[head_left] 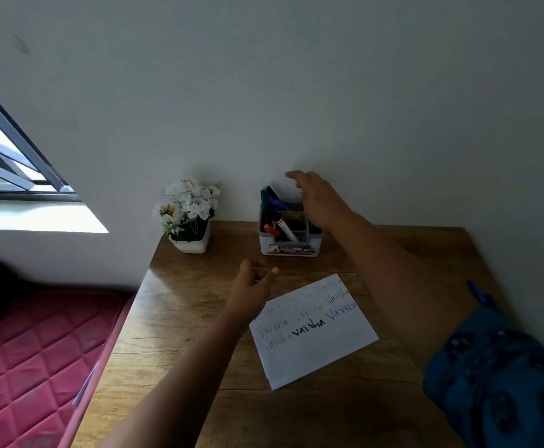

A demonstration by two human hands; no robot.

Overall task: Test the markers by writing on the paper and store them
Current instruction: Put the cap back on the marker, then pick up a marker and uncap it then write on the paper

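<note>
**Clerk:** Several markers, stored: they stand in the white organiser at the back of the desk, against the wall. Long axes are near upright, tips leaning left. One with a red cap lies lower, at the front left.

**Checker:** Paper?

**Clerk:** One sheet, flat on the desk, nearer the person than the organiser. It carries one word repeated in several inks, some faint, one bold black.

**Checker:** Hands?

**Clerk:** Right hand is over the organiser's right side, fingers loosely spread, holding nothing that I can see. Left hand hovers between organiser and paper, fingers half curled, thumb out. It appears to hold nothing, though its underside is hidden.

**Checker:** Which hand is nearer the markers?

**Clerk:** The right, by a clear margin. The markers lie just to its left and slightly below, so drawing one out would likely be a short leftward reach and an upward pull along the shaft.

**Checker:** Other items?

**Clerk:** One pot of white flowers, left of the organiser. One blue pen-like object at the desk's right edge, blurred. One red quilted mattress at left.
</note>
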